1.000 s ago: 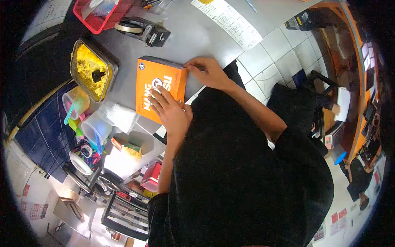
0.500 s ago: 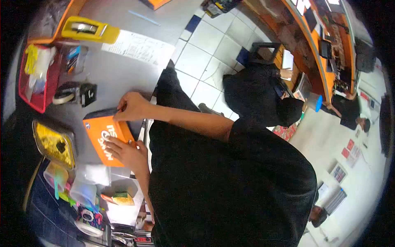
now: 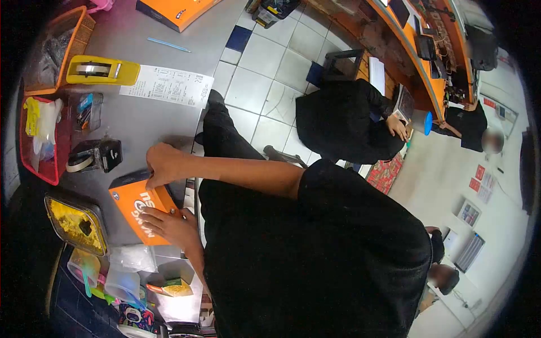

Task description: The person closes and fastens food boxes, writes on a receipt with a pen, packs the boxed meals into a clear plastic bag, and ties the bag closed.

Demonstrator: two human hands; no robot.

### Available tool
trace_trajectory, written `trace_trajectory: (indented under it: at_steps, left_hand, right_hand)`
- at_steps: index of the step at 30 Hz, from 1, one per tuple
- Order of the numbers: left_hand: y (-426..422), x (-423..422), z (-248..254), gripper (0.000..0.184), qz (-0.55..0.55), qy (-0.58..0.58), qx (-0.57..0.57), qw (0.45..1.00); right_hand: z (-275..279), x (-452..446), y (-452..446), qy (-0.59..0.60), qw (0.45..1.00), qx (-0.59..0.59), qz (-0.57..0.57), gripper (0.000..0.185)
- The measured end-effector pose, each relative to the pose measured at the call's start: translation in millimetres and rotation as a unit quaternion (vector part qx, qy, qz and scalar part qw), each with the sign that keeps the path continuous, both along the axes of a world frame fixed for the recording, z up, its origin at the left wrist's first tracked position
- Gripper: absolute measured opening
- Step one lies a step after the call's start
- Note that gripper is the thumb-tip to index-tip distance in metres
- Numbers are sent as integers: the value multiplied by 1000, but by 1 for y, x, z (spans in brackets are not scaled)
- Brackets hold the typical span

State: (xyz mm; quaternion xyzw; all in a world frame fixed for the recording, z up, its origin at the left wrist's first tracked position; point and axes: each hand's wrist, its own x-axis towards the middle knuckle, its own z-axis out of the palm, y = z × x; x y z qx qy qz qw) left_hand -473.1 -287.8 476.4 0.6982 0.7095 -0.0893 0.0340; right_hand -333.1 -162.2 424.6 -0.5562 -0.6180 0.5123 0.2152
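Two contacts are made: the left hand (image 3: 172,226) is laid spread over the top of the box (image 3: 134,209), and its right end is pinched by the curled fingers of the right hand (image 3: 163,169). The box is judged to be thin card, light and fairly stiff, its smooth face a little slippery and its panels easily dented; it is best held by its side walls. Its top is orange, marked with white lettering partly covered; one side is dark. It lies flat on the bench (image 3: 155,127), near the edge, between the tray (image 3: 96,213) and the body, with the dispenser (image 3: 105,155) beyond its right end.
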Motion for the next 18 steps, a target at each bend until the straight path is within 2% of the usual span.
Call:
trace_trajectory:
  at_steps: [2,8,11,16,18]
  left_hand:
    - [2,2,1,100,5,10,-3,1000]
    - [0,-2,-1,97,24,23,-39,999]
    - [-3,-8,-3,95,0,25,-34,999]
    - [-4,-10,-5,99,11,-8,-23,1000]
    - [-6,-14,-9,102,-19,20,5,1000]
  right_hand:
    - [-5,-7,-2,-26,997,68,-17,46]
    - [1,-14,9,-67,997,-38,25,47]
    - [-5,-12,13,-32,996,-77,36,47]
    - [6,-5,21,84,960,-263,55,52]
    - [8,-3,21,121,944,-303,54,55]
